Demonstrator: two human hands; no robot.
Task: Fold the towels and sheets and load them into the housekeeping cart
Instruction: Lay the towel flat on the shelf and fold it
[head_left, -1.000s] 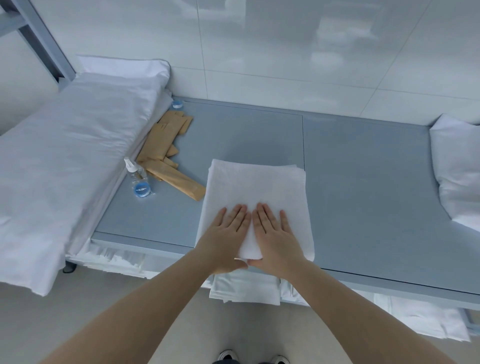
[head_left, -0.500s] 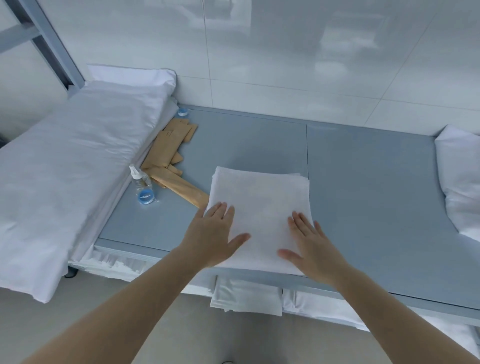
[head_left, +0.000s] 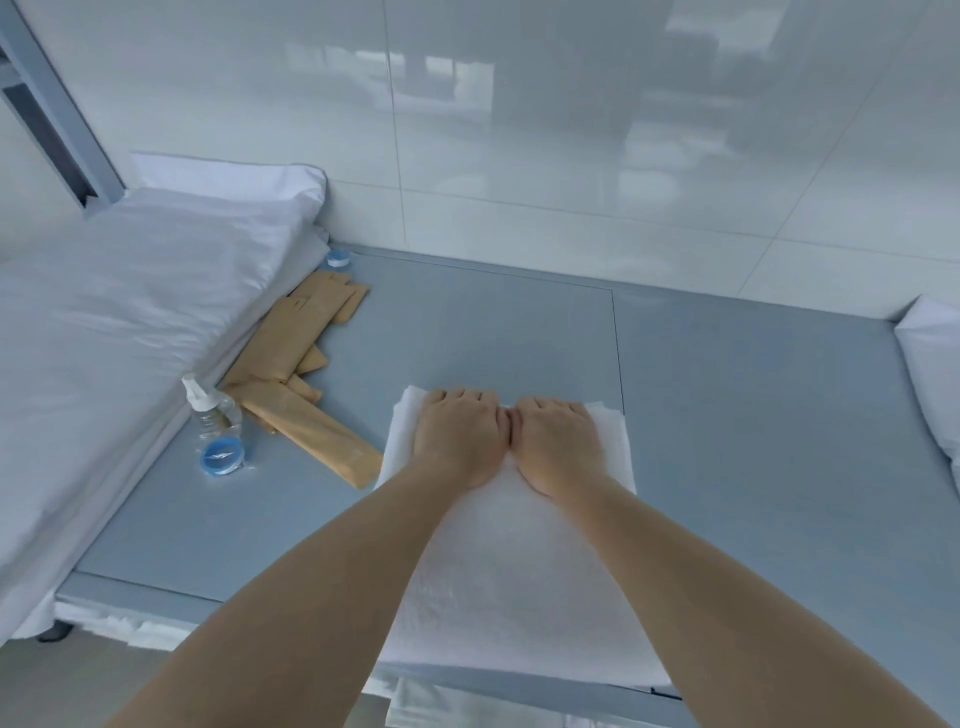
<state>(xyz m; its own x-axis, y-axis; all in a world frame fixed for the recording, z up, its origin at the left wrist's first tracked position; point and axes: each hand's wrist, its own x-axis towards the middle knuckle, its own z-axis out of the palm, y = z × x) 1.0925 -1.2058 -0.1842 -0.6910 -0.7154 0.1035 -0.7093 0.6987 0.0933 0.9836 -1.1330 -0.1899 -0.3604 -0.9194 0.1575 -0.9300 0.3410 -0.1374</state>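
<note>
Both our hands have slid from the near edge and sides of the folded towel (head_left: 511, 582) to its far end since half a second ago, and we now press down there with knuckles side by side. Well to the left of our fingers, a thick stack of white sheets (head_left: 119, 332) lies along the grey cart top (head_left: 753, 415), with a pillow (head_left: 228, 179) behind it. Nearer, tan paper packets (head_left: 306, 384) fan out beside a clear pump bottle (head_left: 210, 413) and a blue-lidded jar (head_left: 222, 456); another blue lid (head_left: 337, 258) sits farther back against the sheets. Our left hand (head_left: 460, 436) rests palm down on the towel's far left corner, fingers curled over the far edge, tips hidden, so we cannot tell whether they pinch the cloth. Our right hand (head_left: 558, 441) touches the left at the thumb side, also palm down with fingers tucked past the fold. The towel is white, softly textured terry, folded into a long rectangle of several layers, its near end reaching the cart's front lip, its left edge just beside one tan packet. Below the lip, more white linen (head_left: 415, 706) shows on a lower shelf. Far to the right of our fingers, another white bundle (head_left: 932, 374) sits at the cart's edge.
</note>
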